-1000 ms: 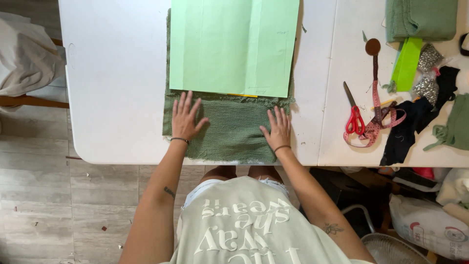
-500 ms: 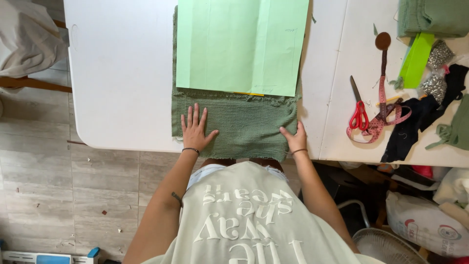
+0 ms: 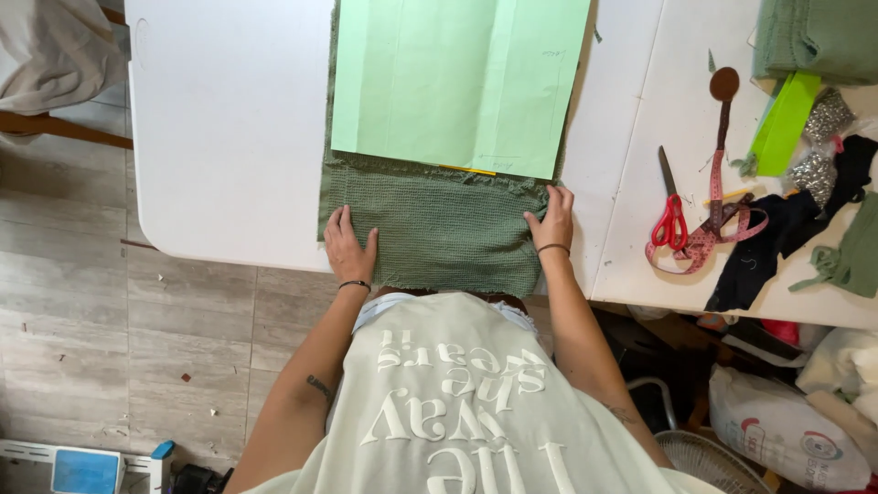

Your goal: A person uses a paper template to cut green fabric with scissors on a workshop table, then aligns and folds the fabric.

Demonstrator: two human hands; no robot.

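Observation:
A dark green woven fabric (image 3: 439, 229) lies over the near edge of a white table (image 3: 229, 137). A large light green paper sheet (image 3: 457, 82) covers its far part. My left hand (image 3: 347, 245) lies flat on the fabric's left edge, fingers spread. At the fabric's right edge my right hand (image 3: 552, 220) presses down, fingers curled slightly at the frayed border. Each wrist wears a dark band. Neither hand holds anything.
Red-handled scissors (image 3: 670, 215) and a pink tape measure (image 3: 709, 229) lie on the table at right. Beside them are a lime green strip (image 3: 785, 123), black cloth (image 3: 786, 233) and folded green fabric (image 3: 814, 37). Bags and a fan sit on the floor at lower right.
Both hands slid outward from the middle of the fabric to its left and right edges. The camera view shifted slightly.

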